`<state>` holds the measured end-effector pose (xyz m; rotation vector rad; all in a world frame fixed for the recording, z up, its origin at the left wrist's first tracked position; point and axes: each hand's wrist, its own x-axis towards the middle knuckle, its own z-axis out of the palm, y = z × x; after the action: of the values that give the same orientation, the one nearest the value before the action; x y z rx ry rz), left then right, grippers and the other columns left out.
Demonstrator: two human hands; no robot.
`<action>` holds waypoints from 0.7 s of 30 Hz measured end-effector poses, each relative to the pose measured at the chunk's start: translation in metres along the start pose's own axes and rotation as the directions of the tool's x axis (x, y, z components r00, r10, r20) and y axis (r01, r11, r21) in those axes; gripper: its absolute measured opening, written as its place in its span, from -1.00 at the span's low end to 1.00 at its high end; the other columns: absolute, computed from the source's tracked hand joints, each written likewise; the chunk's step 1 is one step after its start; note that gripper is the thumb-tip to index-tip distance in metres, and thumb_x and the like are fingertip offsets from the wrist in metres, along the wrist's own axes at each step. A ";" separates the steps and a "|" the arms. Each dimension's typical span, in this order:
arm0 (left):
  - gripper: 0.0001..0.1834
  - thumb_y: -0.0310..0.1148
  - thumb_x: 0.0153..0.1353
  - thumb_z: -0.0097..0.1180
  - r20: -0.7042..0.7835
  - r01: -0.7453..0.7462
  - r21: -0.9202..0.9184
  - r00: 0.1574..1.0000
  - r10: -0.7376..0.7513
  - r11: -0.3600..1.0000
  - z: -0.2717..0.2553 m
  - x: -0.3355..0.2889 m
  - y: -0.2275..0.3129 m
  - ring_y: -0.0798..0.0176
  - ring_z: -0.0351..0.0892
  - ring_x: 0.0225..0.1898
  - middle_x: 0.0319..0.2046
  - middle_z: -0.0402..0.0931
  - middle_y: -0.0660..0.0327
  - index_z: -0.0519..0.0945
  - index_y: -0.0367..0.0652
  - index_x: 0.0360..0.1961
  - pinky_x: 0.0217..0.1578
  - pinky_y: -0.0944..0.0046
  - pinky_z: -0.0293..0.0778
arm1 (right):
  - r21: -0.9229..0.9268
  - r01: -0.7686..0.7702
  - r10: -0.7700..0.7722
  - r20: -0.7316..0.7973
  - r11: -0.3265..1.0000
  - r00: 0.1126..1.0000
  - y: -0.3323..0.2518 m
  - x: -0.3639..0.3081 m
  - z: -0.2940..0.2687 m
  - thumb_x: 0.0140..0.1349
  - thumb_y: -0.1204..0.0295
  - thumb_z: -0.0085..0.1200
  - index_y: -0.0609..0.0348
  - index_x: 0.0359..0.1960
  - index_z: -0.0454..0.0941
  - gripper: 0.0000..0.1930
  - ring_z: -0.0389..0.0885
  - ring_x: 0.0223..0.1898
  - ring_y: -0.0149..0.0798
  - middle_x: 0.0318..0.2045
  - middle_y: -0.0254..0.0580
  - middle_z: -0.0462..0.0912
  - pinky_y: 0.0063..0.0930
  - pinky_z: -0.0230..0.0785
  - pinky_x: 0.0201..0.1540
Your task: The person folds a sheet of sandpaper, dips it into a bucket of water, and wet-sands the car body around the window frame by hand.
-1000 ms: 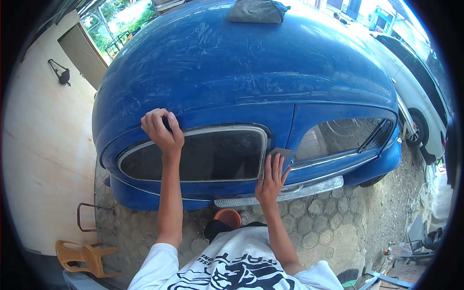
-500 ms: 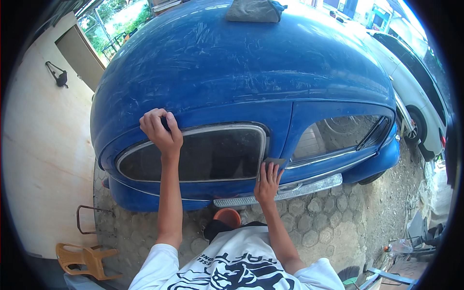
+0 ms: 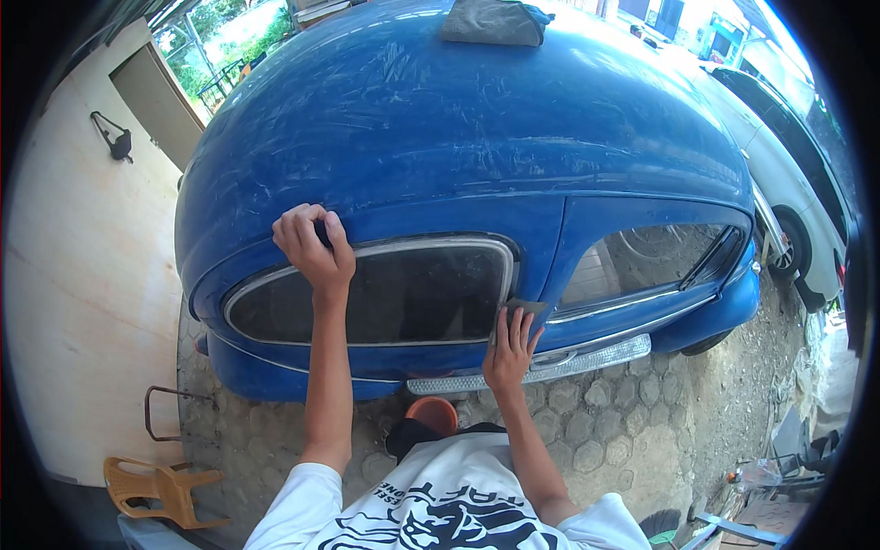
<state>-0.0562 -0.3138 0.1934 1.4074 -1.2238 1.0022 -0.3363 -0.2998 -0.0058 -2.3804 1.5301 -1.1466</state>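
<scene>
Pressing one grey sanding sheet [image 3: 524, 308] against one blue car [image 3: 440, 137], two hands.

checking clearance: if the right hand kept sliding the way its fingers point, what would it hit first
Probably the blue pillar between the two windows: the right hand presses a grey sanding pad flat there, fingers pointing up it. Depth is unclear.

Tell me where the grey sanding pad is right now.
In the head view, the grey sanding pad is under the right hand, pressed to the blue car on the pillar between the rear side window and the door.
</scene>
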 end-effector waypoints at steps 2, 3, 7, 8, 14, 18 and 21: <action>-0.89 -0.38 0.17 0.01 -0.010 -0.015 -0.002 1.000 0.015 1.000 -0.003 0.003 0.000 0.07 0.38 -0.25 -0.38 0.43 0.16 0.44 -0.20 -0.40 -0.16 0.09 0.21 | 0.031 -0.025 0.025 -0.008 0.999 1.000 -0.022 0.020 -0.027 0.16 0.42 -0.16 0.08 0.33 0.29 -0.40 -0.01 0.42 0.18 0.36 0.06 0.20 0.26 -0.45 0.39; -0.89 -0.38 0.18 0.01 -0.031 -0.039 -0.018 0.999 0.038 0.999 -0.002 0.006 0.000 0.07 0.38 -0.25 -0.38 0.43 0.16 0.44 -0.20 -0.39 -0.16 0.10 0.21 | 0.034 -0.016 0.018 -0.045 0.999 0.999 -0.031 0.035 -0.039 0.15 0.43 -0.16 0.07 0.33 0.30 -0.39 -0.01 0.42 0.18 0.36 0.06 0.20 0.26 -0.44 0.39; -0.89 -0.37 0.19 0.01 -0.021 -0.024 -0.026 0.999 0.024 0.999 -0.002 0.006 0.005 0.07 0.38 -0.25 -0.38 0.43 0.17 0.44 -0.19 -0.39 -0.16 0.10 0.21 | 0.009 0.020 -0.019 -0.078 1.000 0.997 -0.007 0.017 -0.017 0.14 0.46 -0.15 0.05 0.32 0.32 -0.40 -0.02 0.43 0.18 0.36 0.06 0.19 0.26 -0.41 0.39; -0.89 -0.37 0.19 0.01 -0.019 -0.022 -0.027 1.000 0.022 0.999 -0.001 0.004 0.005 0.07 0.38 -0.25 -0.38 0.43 0.17 0.45 -0.19 -0.39 -0.16 0.10 0.21 | 0.007 0.021 -0.020 -0.082 1.000 0.996 0.003 0.004 -0.010 0.14 0.46 -0.15 0.05 0.32 0.32 -0.40 -0.02 0.43 0.18 0.36 0.06 0.19 0.26 -0.41 0.39; -0.89 -0.40 0.21 -0.02 -0.025 -0.033 -0.001 0.999 0.033 0.999 -0.004 0.004 0.002 0.09 0.37 -0.28 -0.38 0.43 0.16 0.44 -0.21 -0.39 -0.14 0.13 0.22 | 0.055 -0.005 0.007 -0.047 0.998 0.999 -0.018 0.026 -0.027 0.12 0.47 -0.12 -0.03 0.30 0.36 -0.40 -0.01 0.42 0.17 0.36 0.02 0.20 0.23 -0.37 0.40; -0.90 -0.40 0.21 -0.02 -0.021 -0.035 -0.016 0.999 0.035 0.999 -0.002 0.006 0.004 0.09 0.36 -0.28 -0.38 0.43 0.15 0.44 -0.21 -0.39 -0.14 0.13 0.23 | 0.040 0.059 -0.053 -0.130 0.997 0.990 -0.006 0.021 -0.019 0.07 0.48 -0.04 -0.03 0.28 0.38 -0.38 0.03 0.41 0.15 0.34 -0.02 0.24 0.24 -0.28 0.39; -0.90 -0.38 0.18 0.01 -0.011 -0.010 -0.022 1.000 0.009 1.000 -0.002 0.001 0.002 0.07 0.38 -0.25 -0.37 0.43 0.16 0.44 -0.19 -0.39 -0.15 0.10 0.21 | 0.024 0.091 -0.086 -0.156 0.996 0.984 0.002 0.011 -0.012 0.05 0.50 -0.02 0.04 0.26 0.39 -0.38 0.07 0.40 0.15 0.32 -0.02 0.27 0.25 -0.22 0.38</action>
<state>-0.0583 -0.3122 0.1948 1.3784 -1.2312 0.9987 -0.3430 -0.3061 0.0072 -2.4125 1.4503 -1.3930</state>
